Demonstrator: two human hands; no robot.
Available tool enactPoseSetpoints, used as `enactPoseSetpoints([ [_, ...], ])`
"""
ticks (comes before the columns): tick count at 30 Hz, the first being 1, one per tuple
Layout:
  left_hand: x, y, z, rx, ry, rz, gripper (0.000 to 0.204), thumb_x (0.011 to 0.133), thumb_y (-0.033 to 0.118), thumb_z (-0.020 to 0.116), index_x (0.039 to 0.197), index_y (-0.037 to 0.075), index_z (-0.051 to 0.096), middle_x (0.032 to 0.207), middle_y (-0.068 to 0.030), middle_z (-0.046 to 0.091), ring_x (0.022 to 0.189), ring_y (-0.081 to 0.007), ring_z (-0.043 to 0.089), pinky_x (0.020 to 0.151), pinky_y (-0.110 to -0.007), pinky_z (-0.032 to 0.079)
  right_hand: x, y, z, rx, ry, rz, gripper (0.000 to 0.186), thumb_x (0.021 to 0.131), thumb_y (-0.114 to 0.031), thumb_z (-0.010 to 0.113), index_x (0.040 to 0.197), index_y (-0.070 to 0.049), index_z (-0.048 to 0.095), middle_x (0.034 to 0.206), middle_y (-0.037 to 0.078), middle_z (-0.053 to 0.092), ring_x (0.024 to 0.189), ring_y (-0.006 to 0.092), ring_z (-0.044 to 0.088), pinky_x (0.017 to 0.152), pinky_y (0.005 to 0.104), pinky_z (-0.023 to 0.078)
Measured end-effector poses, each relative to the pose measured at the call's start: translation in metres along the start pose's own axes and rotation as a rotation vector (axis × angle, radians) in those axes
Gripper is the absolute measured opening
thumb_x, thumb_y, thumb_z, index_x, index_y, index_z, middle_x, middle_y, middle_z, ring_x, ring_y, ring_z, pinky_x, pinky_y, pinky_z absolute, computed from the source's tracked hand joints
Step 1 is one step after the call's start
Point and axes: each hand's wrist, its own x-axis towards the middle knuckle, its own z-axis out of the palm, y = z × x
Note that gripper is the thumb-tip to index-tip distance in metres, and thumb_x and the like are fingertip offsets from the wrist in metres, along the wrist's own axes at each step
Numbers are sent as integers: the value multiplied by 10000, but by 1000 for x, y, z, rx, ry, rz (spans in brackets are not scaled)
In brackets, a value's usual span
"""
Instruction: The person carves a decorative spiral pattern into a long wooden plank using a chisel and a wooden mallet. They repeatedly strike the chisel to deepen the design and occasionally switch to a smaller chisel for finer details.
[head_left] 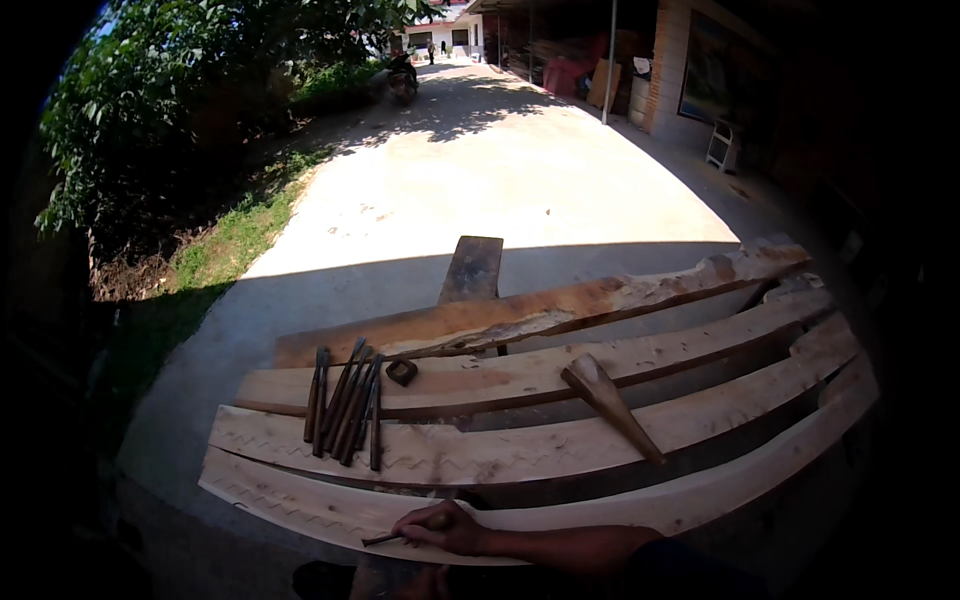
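My right hand (440, 527), reaching in from the lower right, is closed around a chisel (380, 540). The chisel's thin dark blade points left, low over the nearest wooden plank (600, 513). Wavy lines run along this plank's left part and along the left part of the second plank (530, 455). Several more chisels (345, 410) with wooden handles lie side by side across the planks at the left. Beside them is a small dark block-like thing (401, 372). A wooden mallet (612, 405) rests slantwise across the middle planks. My left hand cannot be made out.
The far plank (620, 297) has a rough, bark-like edge. Dark gaps separate the planks. Beyond them a narrow board (473, 268) sticks out over the concrete. Bushes (200, 110) line the left, a motorbike (402, 80) stands farther off, and a white stool (722, 146) is at right.
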Motion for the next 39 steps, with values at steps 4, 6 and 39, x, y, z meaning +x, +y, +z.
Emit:
enactPoseSetpoints([
  [4,-2,-7,1,53,-38,-9,150,1073,215,716,1107,111,819,775,-229,724,625,-442,680,572,-534,524,-1,-11,3,-21,5,-18,227,1125,-140,695,1249,0,824,1079,66,816,922,86,730,864,263,609],
  [6,-2,-6,2,47,-8,13,145,1074,214,717,1104,112,816,771,-226,723,615,-440,675,566,-534,520,-3,-14,2,-46,19,-31,231,1124,-151,696,1242,0,826,1049,63,818,915,87,728,857,263,601],
  [39,16,8,-10,-91,81,74,212,927,188,883,828,108,713,731,-93,721,649,-314,737,580,-420,574,89,-86,-125,-809,647,-388,203,1023,-122,807,1211,-45,821,1039,112,841,883,204,818,786,320,623],
])
